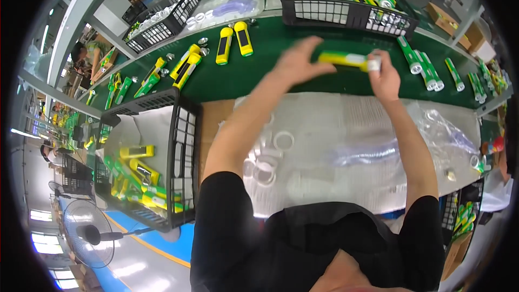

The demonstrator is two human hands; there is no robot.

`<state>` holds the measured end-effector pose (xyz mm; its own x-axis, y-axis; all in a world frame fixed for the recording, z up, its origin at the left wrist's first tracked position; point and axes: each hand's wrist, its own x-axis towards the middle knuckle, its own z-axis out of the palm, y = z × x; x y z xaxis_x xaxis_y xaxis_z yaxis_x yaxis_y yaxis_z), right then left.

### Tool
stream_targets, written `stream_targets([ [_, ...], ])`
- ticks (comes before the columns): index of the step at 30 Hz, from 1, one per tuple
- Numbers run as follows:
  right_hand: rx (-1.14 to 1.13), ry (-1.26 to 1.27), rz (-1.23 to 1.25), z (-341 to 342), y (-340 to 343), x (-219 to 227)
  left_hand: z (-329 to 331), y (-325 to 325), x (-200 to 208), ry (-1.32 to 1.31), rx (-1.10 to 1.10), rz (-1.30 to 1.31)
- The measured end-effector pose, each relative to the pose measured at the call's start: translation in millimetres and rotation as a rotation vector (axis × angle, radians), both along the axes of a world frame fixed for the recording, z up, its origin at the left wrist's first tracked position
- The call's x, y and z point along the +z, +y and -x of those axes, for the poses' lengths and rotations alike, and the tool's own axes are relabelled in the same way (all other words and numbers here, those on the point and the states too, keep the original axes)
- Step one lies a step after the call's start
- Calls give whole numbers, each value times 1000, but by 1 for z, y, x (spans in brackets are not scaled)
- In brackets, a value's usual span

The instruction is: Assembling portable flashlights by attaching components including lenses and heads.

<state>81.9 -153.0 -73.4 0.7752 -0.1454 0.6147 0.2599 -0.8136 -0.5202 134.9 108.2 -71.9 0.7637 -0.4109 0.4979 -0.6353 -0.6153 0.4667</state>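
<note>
My right hand grips a yellow and green flashlight by its white-ringed end, and the flashlight lies level above the green work surface. Close to the flashlight's other end is my left hand, slightly blurred, its thumb and fingers apart with nothing in them. Two yellow flashlights with dark panels lie beyond my left hand. To the right of my right hand, several green and white flashlights rest on the surface.
A black crate with flashlights stands at the back. Another black crate of flashlights sits at my left, and one with silvery parts at the far left. Clear rings lie on a pale sheet before me. A fan stands lower left.
</note>
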Motion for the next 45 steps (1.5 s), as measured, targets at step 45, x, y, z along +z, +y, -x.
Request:
stream_targets([
  [45, 746, 927, -720, 201, 96, 32, 230, 28, 10, 1014, -192, 780],
])
